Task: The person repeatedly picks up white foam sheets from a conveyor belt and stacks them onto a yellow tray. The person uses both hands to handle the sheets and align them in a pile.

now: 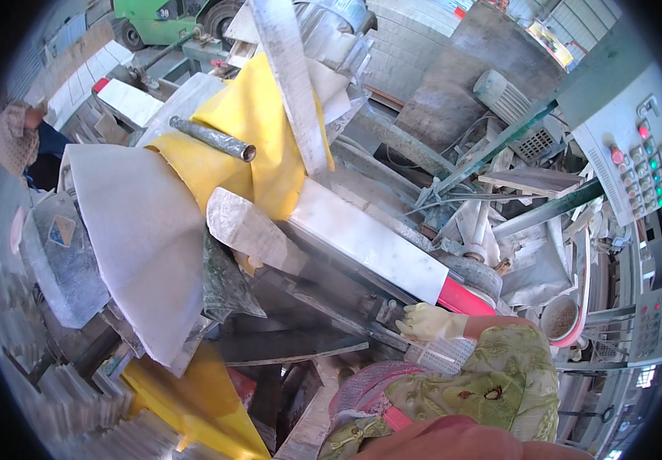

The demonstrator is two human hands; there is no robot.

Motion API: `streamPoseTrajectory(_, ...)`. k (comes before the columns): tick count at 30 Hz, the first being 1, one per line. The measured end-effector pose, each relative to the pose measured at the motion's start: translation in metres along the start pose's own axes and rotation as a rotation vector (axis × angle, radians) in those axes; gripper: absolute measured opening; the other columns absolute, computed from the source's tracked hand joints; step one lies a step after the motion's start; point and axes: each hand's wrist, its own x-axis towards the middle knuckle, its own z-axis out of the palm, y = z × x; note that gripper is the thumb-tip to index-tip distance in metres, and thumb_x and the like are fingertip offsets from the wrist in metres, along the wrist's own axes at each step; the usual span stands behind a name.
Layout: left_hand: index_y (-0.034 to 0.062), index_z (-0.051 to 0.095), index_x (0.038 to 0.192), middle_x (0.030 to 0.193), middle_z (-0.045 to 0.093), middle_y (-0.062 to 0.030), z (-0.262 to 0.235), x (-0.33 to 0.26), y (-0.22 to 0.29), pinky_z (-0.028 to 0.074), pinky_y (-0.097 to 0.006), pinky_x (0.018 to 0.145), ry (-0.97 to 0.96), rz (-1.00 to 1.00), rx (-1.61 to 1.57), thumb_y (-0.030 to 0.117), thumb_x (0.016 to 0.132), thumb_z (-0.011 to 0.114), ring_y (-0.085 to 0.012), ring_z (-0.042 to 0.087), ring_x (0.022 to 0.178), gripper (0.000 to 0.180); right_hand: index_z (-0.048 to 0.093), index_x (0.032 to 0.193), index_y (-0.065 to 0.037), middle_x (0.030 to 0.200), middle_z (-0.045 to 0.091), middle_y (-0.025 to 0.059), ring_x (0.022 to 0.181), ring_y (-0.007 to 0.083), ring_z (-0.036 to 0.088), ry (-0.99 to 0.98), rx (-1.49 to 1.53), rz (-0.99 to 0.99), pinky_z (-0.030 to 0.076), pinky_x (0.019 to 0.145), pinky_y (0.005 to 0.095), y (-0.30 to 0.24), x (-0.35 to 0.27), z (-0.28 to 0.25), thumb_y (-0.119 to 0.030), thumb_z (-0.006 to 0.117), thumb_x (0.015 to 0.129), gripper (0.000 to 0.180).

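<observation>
My right hand, in a cream work glove, reaches in from the right beside a small metal fitting on the machine bed. Its fingers look apart, and I see nothing held in them; whether they touch the fitting I cannot tell. Just beyond the glove lies a long white marble strip with grey veins and a red end. A pale gridded piece is below the glove. My left hand is out of view.
Yellow sheeting and grey flaps cover the machine at left. Thin stone pieces stand stacked at lower left. A control panel hangs at right above broken slabs. Another person is at far left; a green vehicle stands behind.
</observation>
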Motion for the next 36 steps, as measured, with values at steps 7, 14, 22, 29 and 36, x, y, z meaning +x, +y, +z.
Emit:
streamPoseTrajectory(7, -0.0074, 0.054, 0.135, 0.136, 0.058, -0.0251, 0.013, -0.032, -0.037, 0.043, -0.049, 0.11, 0.089, 0.057, -0.045, 0.009, 0.099, 0.06, -0.0403, 0.056, 0.127, 0.04, 0.06, 0.069, -0.002, 0.063, 0.059, 0.0134, 0.063, 0.0365, 0.06, 0.106, -0.048, 0.025, 0.048, 0.06, 0.0498, -0.001, 0.001, 0.011, -0.023, 0.059, 0.085, 0.026)
streamPoseTrajectory(14, -0.0076, 0.058, 0.13, 0.134, 0.059, -0.0263, 0.009, -0.047, -0.057, 0.045, -0.047, 0.108, -0.112, -0.083, 0.039, 0.014, 0.1, 0.059, -0.0401, 0.057, 0.127, 0.037, 0.065, 0.071, -0.004, 0.063, 0.064, 0.0162, 0.067, 0.0344, 0.066, 0.116, -0.079, 0.061, 0.051, 0.068, 0.0489, 0.004, 0.0, 0.025, -0.024, 0.056, 0.086, 0.026)
streamPoseTrajectory(22, -0.0109, 0.057, 0.127, 0.131, 0.06, -0.0295, -0.005, -0.031, -0.034, 0.043, -0.049, 0.108, -0.077, 0.002, -0.034, 0.016, 0.098, 0.059, -0.0438, 0.056, 0.124, 0.039, 0.06, 0.074, -0.006, 0.065, 0.065, 0.0123, 0.073, 0.0317, 0.065, 0.278, -0.011, -0.077, 0.05, 0.075, 0.0455, 0.001, -0.005, 0.003, -0.027, 0.059, 0.09, 0.026)
streamPoseTrajectory(29, -0.0095, 0.058, 0.127, 0.132, 0.06, -0.0283, 0.002, -0.033, -0.029, 0.04, -0.049, 0.111, -0.062, -0.118, -0.003, 0.017, 0.095, 0.059, -0.044, 0.054, 0.125, 0.042, 0.063, 0.124, 0.001, 0.12, 0.068, 0.0204, 0.116, 0.0363, 0.063, 0.695, 0.078, 0.201, 0.05, 0.099, 0.0443, 0.009, -0.084, -0.047, -0.013, 0.063, 0.089, 0.037)
streamPoseTrajectory(36, -0.01, 0.057, 0.127, 0.134, 0.057, -0.0287, -0.002, -0.031, -0.021, 0.038, -0.051, 0.112, -0.038, -0.126, -0.086, 0.017, 0.093, 0.059, -0.0471, 0.052, 0.126, 0.044, 0.041, 0.15, -0.002, 0.155, 0.041, 0.0201, 0.146, 0.0373, 0.036, 0.39, -0.1, 0.317, 0.028, 0.12, 0.0464, 0.012, -0.115, -0.041, -0.01, 0.073, 0.074, 0.082)
